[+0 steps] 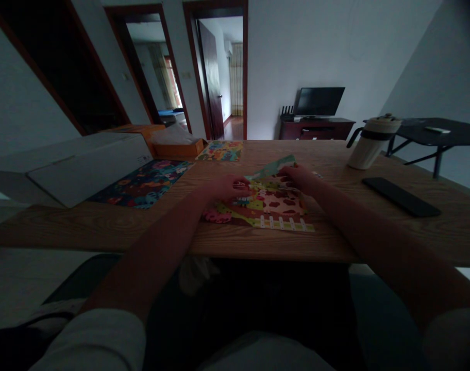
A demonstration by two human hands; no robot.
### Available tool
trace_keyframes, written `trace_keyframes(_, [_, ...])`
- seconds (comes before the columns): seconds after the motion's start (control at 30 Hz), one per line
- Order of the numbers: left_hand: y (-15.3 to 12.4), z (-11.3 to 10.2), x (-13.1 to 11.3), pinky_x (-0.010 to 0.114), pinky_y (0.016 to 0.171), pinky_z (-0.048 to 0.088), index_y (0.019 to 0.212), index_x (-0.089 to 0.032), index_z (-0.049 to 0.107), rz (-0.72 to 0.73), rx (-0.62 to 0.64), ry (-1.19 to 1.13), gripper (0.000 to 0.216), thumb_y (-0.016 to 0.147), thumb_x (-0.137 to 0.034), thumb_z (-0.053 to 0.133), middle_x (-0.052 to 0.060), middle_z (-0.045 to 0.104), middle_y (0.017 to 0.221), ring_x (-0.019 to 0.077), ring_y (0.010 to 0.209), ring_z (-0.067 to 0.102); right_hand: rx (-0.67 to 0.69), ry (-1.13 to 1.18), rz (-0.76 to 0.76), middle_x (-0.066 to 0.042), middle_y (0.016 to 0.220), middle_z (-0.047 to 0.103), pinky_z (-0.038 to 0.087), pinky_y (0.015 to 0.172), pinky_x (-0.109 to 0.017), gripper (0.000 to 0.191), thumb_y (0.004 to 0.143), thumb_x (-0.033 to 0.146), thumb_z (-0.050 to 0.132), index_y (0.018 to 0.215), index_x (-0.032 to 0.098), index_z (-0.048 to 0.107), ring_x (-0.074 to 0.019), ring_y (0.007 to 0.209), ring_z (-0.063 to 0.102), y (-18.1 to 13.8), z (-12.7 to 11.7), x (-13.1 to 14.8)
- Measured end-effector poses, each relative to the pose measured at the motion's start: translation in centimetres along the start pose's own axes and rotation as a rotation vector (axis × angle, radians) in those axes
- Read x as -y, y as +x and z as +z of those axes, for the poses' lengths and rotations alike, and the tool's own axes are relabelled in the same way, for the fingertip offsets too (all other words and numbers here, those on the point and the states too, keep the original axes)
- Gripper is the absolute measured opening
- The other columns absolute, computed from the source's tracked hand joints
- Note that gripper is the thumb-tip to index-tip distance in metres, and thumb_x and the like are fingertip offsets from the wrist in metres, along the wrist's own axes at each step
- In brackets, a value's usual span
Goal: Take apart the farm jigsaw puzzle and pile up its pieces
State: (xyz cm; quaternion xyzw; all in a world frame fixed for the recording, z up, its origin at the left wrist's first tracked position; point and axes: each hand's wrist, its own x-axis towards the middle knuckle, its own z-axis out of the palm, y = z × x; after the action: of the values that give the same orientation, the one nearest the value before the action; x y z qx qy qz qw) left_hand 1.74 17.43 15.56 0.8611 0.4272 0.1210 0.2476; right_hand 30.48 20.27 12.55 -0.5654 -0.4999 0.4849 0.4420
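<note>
A colourful jigsaw puzzle [275, 208] with a cartoon farm picture lies on the wooden table [235, 242] right in front of me. My left hand [227, 186] rests on its left edge, fingers curled around a small piece with a red patch. My right hand [299, 176] sits at the puzzle's far edge, fingers pinched on a greenish section that lifts a little off the table. The room is dim and fine detail of the fingers is hard to read.
A dark puzzle board [142, 183] and a white box [72, 167] lie at the left, an orange box [173, 141] and another bright puzzle [220, 151] behind. A lidded white jug [370, 141] and a black phone [401, 197] sit at the right.
</note>
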Motion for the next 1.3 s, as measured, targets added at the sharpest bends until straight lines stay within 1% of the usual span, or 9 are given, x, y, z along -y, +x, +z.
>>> trace_keyframes(0.17, [1.4,0.1,1.5,0.031,0.085,0.052,0.127,-0.017,0.062,-0.055,-0.354,-0.152,0.047,0.086,-0.041,0.067,0.013,0.069,0.122,0.0235,0.105,0.067,0.024,0.106,-0.089,-0.008,0.103,0.071,0.044,0.051,-0.021,0.006,0.08,0.021,0.066,0.085,0.019,0.064,-0.0104,0.066,0.055,-0.7,0.0,0.7])
trace_keyframes(0.37, [2.7,1.9,-0.1,0.033,0.075,0.055,0.141,-0.015,0.05,0.035,-0.335,-0.501,0.064,0.085,-0.038,0.071,0.016,0.071,0.115,0.0228,0.094,0.069,0.174,-0.036,-0.2,-0.006,0.086,0.07,0.042,0.048,-0.022,0.01,0.082,0.029,0.068,0.082,0.02,0.065,-0.0121,0.063,0.054,-3.7,2.2,2.0])
trace_keyframes(0.53, [2.2,2.2,-2.4,0.033,0.082,0.052,0.113,-0.015,0.07,0.205,-0.417,-0.35,0.041,0.083,-0.043,0.071,0.009,0.073,0.105,0.021,0.092,0.067,0.28,-0.334,-0.326,0.001,0.06,0.056,0.032,0.042,-0.023,0.023,0.083,0.041,0.069,0.075,0.02,0.064,-0.0094,0.049,0.043,-6.1,3.7,3.0])
trace_keyframes(0.7, [2.0,2.3,-2.6,0.031,0.078,0.05,0.099,-0.016,0.073,0.221,-0.424,-0.288,0.034,0.085,-0.046,0.065,0.005,0.073,0.093,0.0187,0.084,0.064,0.303,-0.379,-0.379,0.002,0.06,0.054,0.032,0.044,-0.024,0.037,0.079,0.054,0.071,0.079,0.018,0.066,-0.0086,0.049,0.041,-6.0,3.6,2.9])
trace_keyframes(0.8, [1.9,2.2,-2.4,0.029,0.074,0.049,0.096,-0.015,0.072,0.201,-0.435,-0.323,0.034,0.085,-0.046,0.064,0.004,0.071,0.09,0.0171,0.079,0.063,0.333,-0.424,-0.398,0.001,0.063,0.058,0.035,0.046,-0.025,0.041,0.08,0.058,0.067,0.088,0.018,0.07,-0.0098,0.051,0.044,-5.8,2.8,3.2])
trace_keyframes(0.93, [1.6,1.5,-2.2,0.027,0.069,0.046,0.095,-0.015,0.071,0.141,-0.512,-0.298,0.035,0.085,-0.048,0.062,0.002,0.068,0.084,0.0156,0.073,0.058,0.302,-0.591,-0.501,-0.004,0.089,0.071,0.046,0.061,-0.029,0.04,0.073,0.048,0.078,0.104,0.023,0.075,-0.0157,0.068,0.06,-5.3,-0.2,3.7])
trace_keyframes(1.03, [1.2,0.8,-1.8,0.027,0.067,0.043,0.092,-0.014,0.07,0.08,-0.52,-0.235,0.035,0.084,-0.047,0.061,0.002,0.065,0.079,0.0161,0.072,0.056,0.37,-0.795,-0.384,-0.005,0.092,0.074,0.049,0.069,-0.032,0.038,0.061,0.04,0.088,0.095,0.026,0.079,-0.0209,0.078,0.064,-4.4,-3.0,3.3])
trace_keyframes(1.13, [1.1,0.6,-1.4,0.028,0.067,0.043,0.091,-0.014,0.07,0.052,-0.508,-0.204,0.034,0.084,-0.045,0.06,0.003,0.065,0.081,0.0167,0.073,0.056,0.441,-0.868,-0.286,-0.004,0.086,0.075,0.049,0.072,-0.034,0.022,0.066,0.034,0.085,0.086,0.026,0.079,-0.0221,0.077,0.065,-3.2,-4.5,2.5])
trace_keyframes(1.3, [1.4,1.0,-0.8,0.028,0.068,0.043,0.087,-0.016,0.07,-0.014,-0.449,-0.132,0.032,0.084,-0.046,0.06,0.003,0.066,0.08,0.0172,0.073,0.056,0.258,-0.791,-0.395,-0.004,0.075,0.073,0.047,0.07,-0.033,0.003,0.073,0.023,0.079,0.072,0.023,0.076,-0.0197,0.068,0.062,-1.8,-4.7,1.7])
